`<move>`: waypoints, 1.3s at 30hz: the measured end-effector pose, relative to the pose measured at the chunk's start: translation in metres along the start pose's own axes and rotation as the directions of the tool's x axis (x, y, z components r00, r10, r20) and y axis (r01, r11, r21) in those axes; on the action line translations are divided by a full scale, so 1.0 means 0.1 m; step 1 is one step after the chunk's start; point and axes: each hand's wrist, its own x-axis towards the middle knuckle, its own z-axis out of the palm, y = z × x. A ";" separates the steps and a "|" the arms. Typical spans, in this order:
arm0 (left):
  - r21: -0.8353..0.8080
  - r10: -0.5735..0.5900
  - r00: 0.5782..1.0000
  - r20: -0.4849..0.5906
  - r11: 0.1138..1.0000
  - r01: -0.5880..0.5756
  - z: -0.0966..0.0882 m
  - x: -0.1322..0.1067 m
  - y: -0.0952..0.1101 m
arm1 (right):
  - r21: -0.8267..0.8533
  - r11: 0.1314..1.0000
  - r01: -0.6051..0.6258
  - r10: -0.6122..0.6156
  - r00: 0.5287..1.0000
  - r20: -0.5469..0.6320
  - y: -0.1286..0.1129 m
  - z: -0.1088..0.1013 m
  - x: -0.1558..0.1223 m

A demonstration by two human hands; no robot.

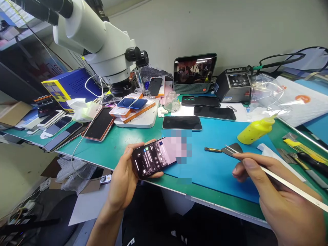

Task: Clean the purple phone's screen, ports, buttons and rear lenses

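My left hand (pixel 124 179) is wrapped round a smartphone (pixel 147 159) with a lit screen, tilted above the bench's front edge. A pixelated patch hides the phone's far end. Between the thumb and fingers of my right hand (pixel 284 194) is a pair of white tweezers (pixel 289 182), pointing left over the blue mat (pixel 200 171). Close to the tweezer tips is a dark flat piece (pixel 236 148). A small black and gold strip (pixel 213 149) lies just left of it; whether the tips touch either cannot be made out.
Several dark-screened phones, one a near phone (pixel 181 123), lie behind the mat. A microscope (pixel 102 48) looms at left above stacked boxes. A yellow squeeze bottle (pixel 256 130) and knives (pixel 307 150) are on the right. Behind stand a display (pixel 194 71) and a soldering station (pixel 233 85).
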 end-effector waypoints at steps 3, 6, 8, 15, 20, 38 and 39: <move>-0.026 -0.008 0.999 0.043 1.000 0.009 0.00 -0.01 -0.03 | 0.013 1.000 -0.016 0.016 1.000 -0.014 0.00 0.02 -0.01; -0.023 -0.012 0.999 0.049 1.000 0.013 0.03 -0.03 -0.03 | 0.024 0.999 -0.021 0.022 1.000 -0.020 0.01 0.03 -0.01; -0.017 -0.007 0.999 0.052 1.000 0.008 0.05 -0.04 -0.02 | 0.025 0.999 -0.020 0.020 1.000 -0.019 0.01 0.03 -0.01; -0.013 -0.013 0.991 0.132 1.000 0.015 -0.04 0.04 -0.06 | 0.023 0.999 -0.044 0.044 0.999 0.016 -0.01 0.01 -0.02; 0.006 -0.027 0.982 0.187 1.000 0.027 -0.11 0.08 -0.09 | 0.023 0.999 -0.041 0.041 0.999 0.016 0.00 0.02 -0.02; 0.115 -0.060 0.989 0.134 0.992 0.045 -0.16 0.09 -0.12 | -0.025 0.998 -0.050 0.051 0.998 0.048 -0.01 0.04 -0.02; 0.122 -0.061 0.990 0.128 0.992 0.045 -0.16 0.09 -0.12 | -0.029 0.998 -0.052 0.053 0.997 0.054 -0.01 0.04 -0.02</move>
